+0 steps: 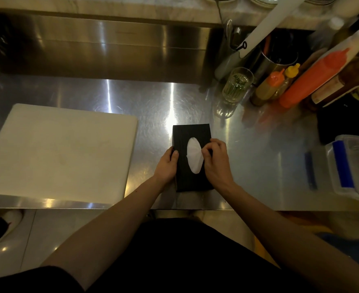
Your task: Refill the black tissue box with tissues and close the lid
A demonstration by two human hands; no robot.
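Note:
The black tissue box (190,132) lies flat on the steel counter near its front edge, with the lid on top. White tissue (193,154) shows through the oval slot in the lid. My left hand (167,163) grips the box's left side, thumb on top. My right hand (215,160) rests on the right half of the lid, and its fingertips pinch the tissue at the slot's right edge.
A white cutting board (58,149) lies to the left. A glass (236,85), squeeze bottles (309,81) and a steel utensil holder (273,62) crowd the back right. A clear plastic container with blue clips (354,166) sits at the right edge.

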